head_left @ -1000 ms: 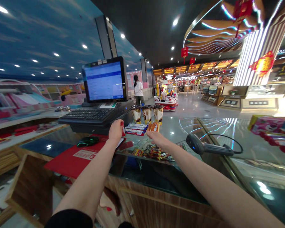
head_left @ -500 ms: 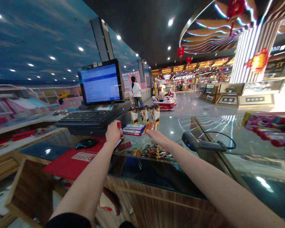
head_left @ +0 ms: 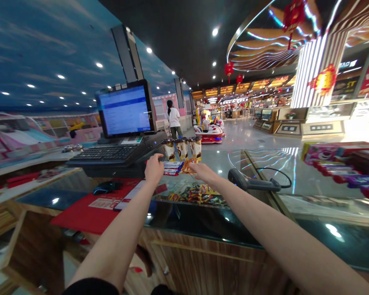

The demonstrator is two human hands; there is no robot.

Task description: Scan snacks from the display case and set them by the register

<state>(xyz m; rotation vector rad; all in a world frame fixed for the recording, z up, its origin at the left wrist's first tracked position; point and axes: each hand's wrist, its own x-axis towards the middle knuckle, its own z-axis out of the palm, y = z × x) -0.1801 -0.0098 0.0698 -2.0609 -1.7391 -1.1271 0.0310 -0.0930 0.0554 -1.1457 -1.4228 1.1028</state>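
Observation:
My left hand [head_left: 154, 169] is at the left end of a row of blue-and-white snack packets [head_left: 173, 167]. Its fingers are bent, with finger and thumb apart at the packet ends. On the other side, my right hand [head_left: 204, 172] reaches in with fingers stretched, tips at the orange snack packets [head_left: 189, 166] lying beside the blue ones. Behind the packets stand three lidded cups [head_left: 181, 150] with brown and yellow print. All rest on the glass counter [head_left: 221, 164], and many small wrapped sweets [head_left: 199, 192] show below my hands.
A monitor [head_left: 124, 110], keyboard [head_left: 106, 151] and mouse [head_left: 103, 187] are on the left, above a red mat [head_left: 80, 215]. A barcode scanner [head_left: 252, 182] lies right of my right arm. Boxed sweets [head_left: 341, 159] sit farther right. A person [head_left: 173, 119] stands beyond the counter.
A red item that showed in my left hand is no longer visible there. My left hand has moved slightly right, against the packets. The view has shifted a little.

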